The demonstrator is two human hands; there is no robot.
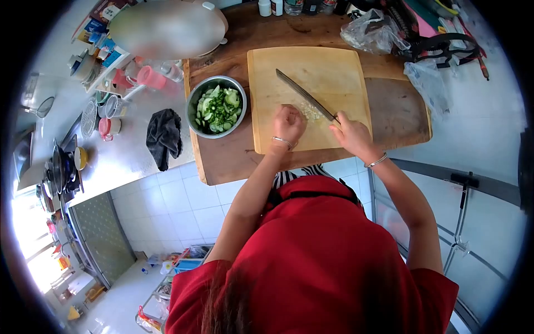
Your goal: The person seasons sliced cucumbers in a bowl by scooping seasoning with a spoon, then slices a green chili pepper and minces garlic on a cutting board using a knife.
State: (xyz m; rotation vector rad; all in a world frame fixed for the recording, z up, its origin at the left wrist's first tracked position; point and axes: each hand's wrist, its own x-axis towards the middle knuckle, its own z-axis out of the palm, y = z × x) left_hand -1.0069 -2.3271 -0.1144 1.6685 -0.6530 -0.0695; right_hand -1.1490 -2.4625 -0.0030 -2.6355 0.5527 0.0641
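Note:
My right hand (351, 133) is closed round the handle of a kitchen knife (305, 94). The blade points up and to the left across a wooden cutting board (334, 69). Finely chopped pale bits, which look like garlic (311, 112), lie on the board beside the blade. My left hand (289, 123) rests at the left of these bits, its fingers curled in; whether anything is inside them is hidden. Left of the board stands a metal bowl (193, 123) holding sliced cucumber (219, 108) and chopped green pieces.
The board lies on a wooden table (395, 111). A dark cloth (164, 138) lies on the metal counter (130, 153) to the left. Plastic bags (374, 34) and bottles (276, 6) stand along the far side. Pink cups (151, 77) are at the upper left.

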